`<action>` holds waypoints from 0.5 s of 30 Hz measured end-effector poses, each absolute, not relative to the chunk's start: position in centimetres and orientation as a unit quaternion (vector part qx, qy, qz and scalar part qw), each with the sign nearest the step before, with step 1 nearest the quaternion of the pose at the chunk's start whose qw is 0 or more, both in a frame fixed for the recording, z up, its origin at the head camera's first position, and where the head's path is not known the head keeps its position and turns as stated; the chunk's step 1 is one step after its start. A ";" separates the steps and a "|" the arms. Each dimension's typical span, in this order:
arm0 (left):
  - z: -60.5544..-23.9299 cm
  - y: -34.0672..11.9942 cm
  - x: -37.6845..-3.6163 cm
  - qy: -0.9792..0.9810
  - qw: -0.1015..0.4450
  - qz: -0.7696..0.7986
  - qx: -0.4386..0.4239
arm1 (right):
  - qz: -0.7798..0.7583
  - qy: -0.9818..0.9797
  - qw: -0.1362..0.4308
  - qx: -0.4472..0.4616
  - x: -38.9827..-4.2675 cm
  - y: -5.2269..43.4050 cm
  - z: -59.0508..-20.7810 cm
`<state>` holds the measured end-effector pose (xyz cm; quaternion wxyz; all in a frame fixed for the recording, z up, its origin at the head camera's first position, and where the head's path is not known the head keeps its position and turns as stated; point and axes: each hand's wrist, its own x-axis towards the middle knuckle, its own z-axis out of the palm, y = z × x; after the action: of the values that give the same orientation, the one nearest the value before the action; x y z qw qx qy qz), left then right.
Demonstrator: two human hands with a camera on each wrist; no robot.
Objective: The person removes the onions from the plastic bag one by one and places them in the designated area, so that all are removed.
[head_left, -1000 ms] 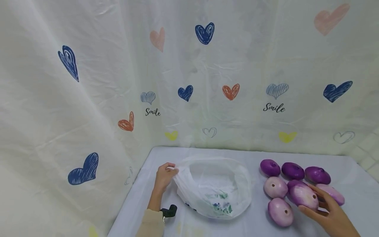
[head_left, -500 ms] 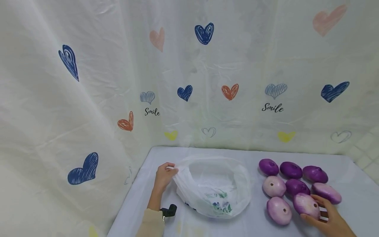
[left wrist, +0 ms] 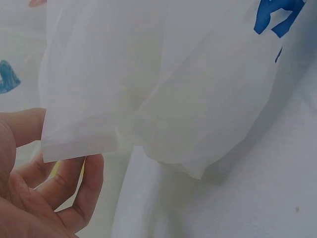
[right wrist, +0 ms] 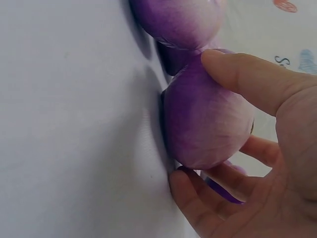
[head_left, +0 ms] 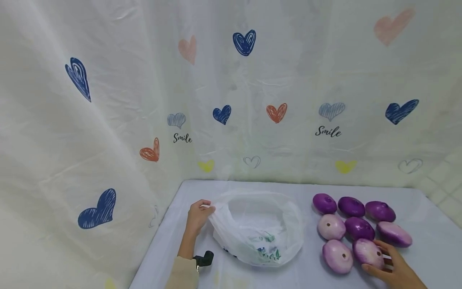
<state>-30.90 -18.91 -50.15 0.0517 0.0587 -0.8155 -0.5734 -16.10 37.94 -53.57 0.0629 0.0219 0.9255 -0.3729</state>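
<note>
My left hand (head_left: 197,216) pinches the left rim of a white, half-clear plastic bag (head_left: 249,257), whose mouth gapes toward the back. In the left wrist view, thumb and fingers meet at the edge of the bag (left wrist: 114,99). On the right, my right hand (head_left: 393,267) grips a purple-and-white onion (head_left: 367,253) at the front of a group. The right wrist view has the thumb over this onion (right wrist: 208,116) and the fingers curled under it, low by the tabletop. Its neighbour, a paler onion (head_left: 337,257), lies just to the left.
Several more onions stand in rows behind: dark purple ones (head_left: 351,206) at the back, a pale one (head_left: 331,226), a dark one (head_left: 360,228) and a pinkish one (head_left: 394,234). A white cloth covers the table (head_left: 274,279). A heart-printed curtain (head_left: 223,156) hangs behind.
My right hand has brought its onion down and toward the front, from over the dark middle onion to beside the front pale one. The left hand keeps its hold on the bag.
</note>
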 end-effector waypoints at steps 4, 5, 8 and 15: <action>-50.1 -18.9 -30.8 -0.816 0.055 -0.572 0.059 | -0.383 0.922 0.049 0.002 -16.3 38.1 -53.8; -50.1 -19.0 -30.8 -0.816 0.054 -0.572 0.060 | -0.386 0.921 0.044 -0.002 -16.3 38.1 -53.9; -50.0 -19.1 -30.8 -0.818 0.053 -0.569 0.060 | -0.386 0.922 0.039 -0.007 -16.2 38.1 -54.0; -50.2 -19.2 -30.8 -0.820 0.043 -0.568 0.058 | -0.364 0.931 0.025 -0.034 -16.0 38.9 -53.5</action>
<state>-30.84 -19.17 -50.20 0.0428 0.0576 -0.8201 -0.5678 -16.02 38.88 -53.50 0.0253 -0.0336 0.9305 -0.3639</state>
